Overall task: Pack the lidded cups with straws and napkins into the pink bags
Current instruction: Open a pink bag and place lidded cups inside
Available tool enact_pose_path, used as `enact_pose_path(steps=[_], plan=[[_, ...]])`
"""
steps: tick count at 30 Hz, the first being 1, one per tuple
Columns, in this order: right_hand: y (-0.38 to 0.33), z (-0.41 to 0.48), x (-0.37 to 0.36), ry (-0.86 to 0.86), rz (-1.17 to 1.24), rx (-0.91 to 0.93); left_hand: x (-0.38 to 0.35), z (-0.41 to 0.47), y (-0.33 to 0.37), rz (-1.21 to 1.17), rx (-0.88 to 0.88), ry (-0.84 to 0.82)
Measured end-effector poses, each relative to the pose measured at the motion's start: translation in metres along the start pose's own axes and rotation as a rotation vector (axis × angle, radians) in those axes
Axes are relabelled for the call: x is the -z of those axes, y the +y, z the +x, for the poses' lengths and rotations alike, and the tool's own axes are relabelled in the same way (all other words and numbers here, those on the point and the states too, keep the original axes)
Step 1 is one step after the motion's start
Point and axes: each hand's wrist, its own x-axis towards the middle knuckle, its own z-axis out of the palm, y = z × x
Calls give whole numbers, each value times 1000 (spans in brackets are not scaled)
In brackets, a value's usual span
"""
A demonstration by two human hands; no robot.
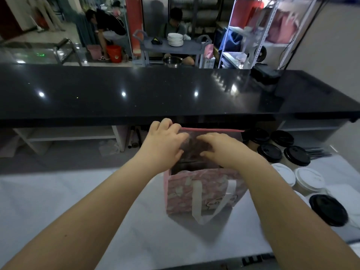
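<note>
Bag-opening step: left hand (165,141) and right hand (224,149), fingers curled, spreading the pink bag (204,193) mouth; grip unclear. Next: grab a lidded cup (269,152) at 3 o'clock.

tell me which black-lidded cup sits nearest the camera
The black-lidded cup at the far right, alone in front of the two white-lidded cups. The other black-lidded ones cluster further back beside the pink bag.
</note>
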Motion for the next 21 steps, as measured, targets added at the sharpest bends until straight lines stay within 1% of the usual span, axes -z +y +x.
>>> enact_pose_path(steps=[5,9,12,16,21], plan=[[9,-26,14,111,85,-63,6,21,21,-99,-86,60],[26,-49,14,269,125,-156,6,42,47,-182,-136,75],[43,-67,12,370,80,-246,8,59,75,-266,-166,29],[61,-92,11,395,29,-380,12,75,115,-326,-229,-27],[85,-128,9,479,43,-513,9,86,159,-369,-265,-101]])
